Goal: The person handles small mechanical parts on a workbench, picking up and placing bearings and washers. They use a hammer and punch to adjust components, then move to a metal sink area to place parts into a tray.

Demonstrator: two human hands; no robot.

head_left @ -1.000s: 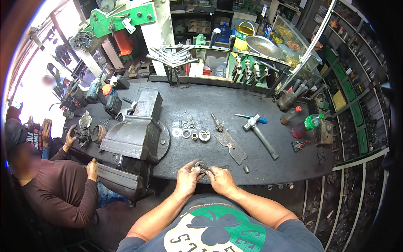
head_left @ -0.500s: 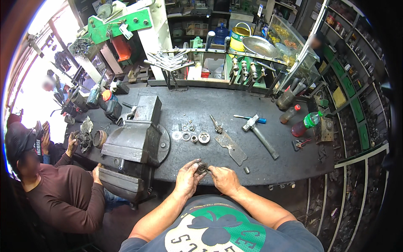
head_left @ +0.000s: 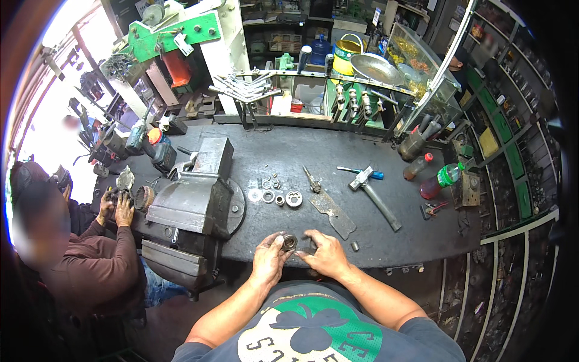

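My left hand (head_left: 269, 258) is closed round a small round metal part with a ringed, hollow face (head_left: 290, 242), held just above the bench's near edge. Close to its right side is my right hand (head_left: 326, 257), with thumb and index finger apart and nothing visible between them. Beyond my hands lie a toothed metal ring (head_left: 294, 198), a flat washer (head_left: 254, 195) and several small rings and nuts. To their right are a flat metal plate (head_left: 333, 215), a short shaft (head_left: 312, 179) and a small metal cylinder (head_left: 354, 246).
A large vise (head_left: 192, 199) stands on the bench (head_left: 265, 142) to my left. A co-worker's hands (head_left: 122, 208) are at a dirty metal part beyond it. To the right lie a hammer (head_left: 377, 199) and a screwdriver (head_left: 360, 172), with two bottles (head_left: 440, 181) further off.
My right hand has drawn away from the round part, and its thumb and index finger have parted. The co-worker's hand has moved from the vise to the dirty metal part.
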